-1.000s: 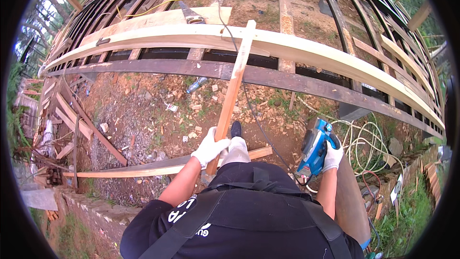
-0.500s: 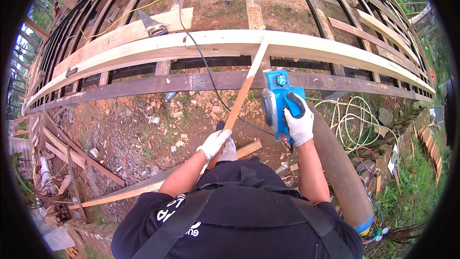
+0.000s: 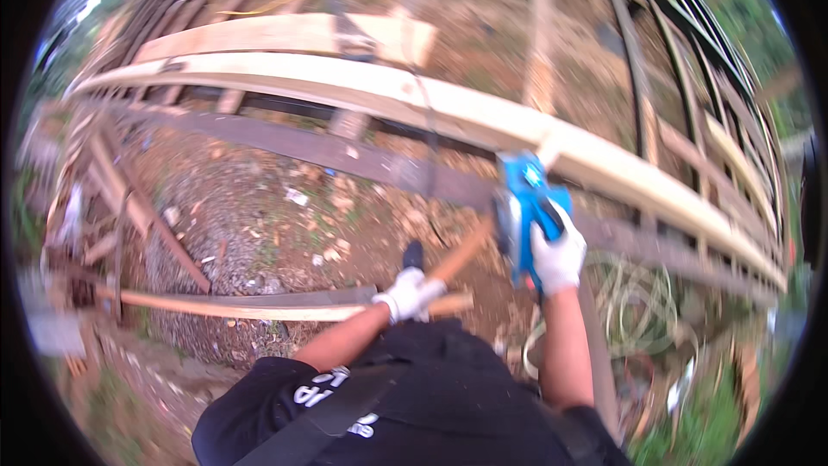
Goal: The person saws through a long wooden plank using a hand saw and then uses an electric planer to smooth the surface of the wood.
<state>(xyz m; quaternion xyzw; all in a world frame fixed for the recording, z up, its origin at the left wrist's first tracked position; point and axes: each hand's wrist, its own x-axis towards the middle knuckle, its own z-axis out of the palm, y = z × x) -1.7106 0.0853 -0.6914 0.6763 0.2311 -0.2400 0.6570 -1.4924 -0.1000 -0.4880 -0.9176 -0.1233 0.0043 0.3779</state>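
Timber strip (image 3: pixel 461 255), slanted against the pale beam (image 3: pixel 483 116), is gripped by the left hand (image 3: pixel 407 293); a blue power saw (image 3: pixel 523 216) is clenched in the right hand (image 3: pixel 556 255). Cutting seems underway; steady alignment is needed.

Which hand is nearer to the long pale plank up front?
Right. The right hand grips the blue power saw just below the long pale plank. The left hand sits lower, holding a slanted wooden strip, well short of it.
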